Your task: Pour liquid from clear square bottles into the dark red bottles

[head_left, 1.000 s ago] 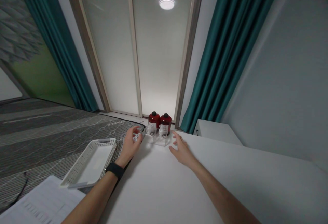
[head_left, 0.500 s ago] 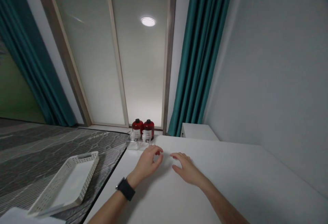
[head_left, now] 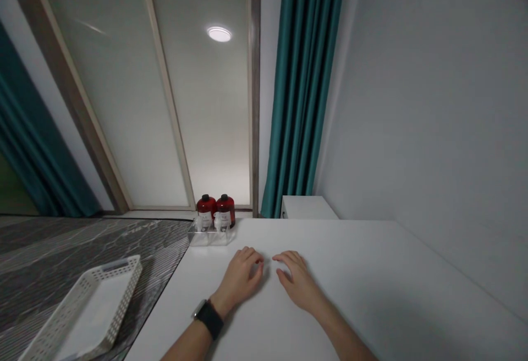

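Over the white table [head_left: 346, 273], my left hand [head_left: 243, 274] has its fingers curved and its thumb apart from them, with nothing held. A dark watch [head_left: 209, 317] is on that wrist. Facing it across a small gap, my right hand [head_left: 297, 279] is likewise loosely curved and holds nothing. Beyond the left hand, a clear tray [head_left: 210, 238] stands near the table's far left corner. In it are two dark red bottles [head_left: 225, 207] with black caps and pale labels, behind small whitish items [head_left: 203, 223] that I cannot make out.
At lower left, a white perforated basket [head_left: 113, 317] lies on a grey striped surface [head_left: 165, 240] beside the table. Past the far edge is a white cabinet [head_left: 307, 207]. Teal curtains [head_left: 305, 86], frosted sliding doors [head_left: 210, 108] and a grey wall [head_left: 433, 102] surround the table.
The camera view has turned slightly right, so the room, basket and bottles sit further left. Both hands are a little farther from the clear tray, still curved and holding nothing.
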`<action>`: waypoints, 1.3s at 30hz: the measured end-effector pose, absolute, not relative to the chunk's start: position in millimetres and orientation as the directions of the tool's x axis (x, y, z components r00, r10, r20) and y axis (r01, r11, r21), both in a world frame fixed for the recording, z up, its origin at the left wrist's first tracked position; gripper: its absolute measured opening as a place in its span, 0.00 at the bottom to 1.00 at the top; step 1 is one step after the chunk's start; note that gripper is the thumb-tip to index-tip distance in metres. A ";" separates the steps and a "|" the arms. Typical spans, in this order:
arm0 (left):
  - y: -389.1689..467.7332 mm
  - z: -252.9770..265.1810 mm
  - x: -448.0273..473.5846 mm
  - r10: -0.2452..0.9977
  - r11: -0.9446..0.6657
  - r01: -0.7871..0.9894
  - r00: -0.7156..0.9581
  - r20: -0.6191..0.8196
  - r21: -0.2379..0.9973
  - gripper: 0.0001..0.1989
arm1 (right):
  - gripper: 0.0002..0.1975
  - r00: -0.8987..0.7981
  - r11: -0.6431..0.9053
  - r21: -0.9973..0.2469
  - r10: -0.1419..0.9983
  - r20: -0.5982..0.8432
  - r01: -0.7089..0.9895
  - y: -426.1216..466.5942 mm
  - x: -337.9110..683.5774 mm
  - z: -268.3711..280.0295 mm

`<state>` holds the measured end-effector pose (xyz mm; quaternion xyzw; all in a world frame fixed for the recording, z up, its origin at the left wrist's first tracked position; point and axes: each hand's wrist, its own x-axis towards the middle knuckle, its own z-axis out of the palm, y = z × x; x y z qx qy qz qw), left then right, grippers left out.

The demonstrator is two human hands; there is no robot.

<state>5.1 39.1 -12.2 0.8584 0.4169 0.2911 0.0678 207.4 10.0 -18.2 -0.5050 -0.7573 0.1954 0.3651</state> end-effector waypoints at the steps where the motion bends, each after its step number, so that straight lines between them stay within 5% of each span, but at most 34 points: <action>1: 37.1 -13.0 5.1 0.752 -0.650 0.670 0.496 0.435 0.359 0.06 | 0.16 -0.230 0.412 -0.664 0.909 0.347 0.624 9.2 206.6 -18.5; 26: 36.0 -17.1 1.3 0.780 -0.626 0.713 0.570 0.260 0.316 0.09 | 0.16 -0.301 0.401 -0.567 0.916 0.265 0.720 19.3 224.4 -34.8; 39: 36.9 -14.7 -1.5 0.788 -0.614 0.678 0.556 0.265 0.404 0.10 | 0.16 -0.328 0.412 -0.520 0.911 0.250 0.748 20.5 225.3 -33.5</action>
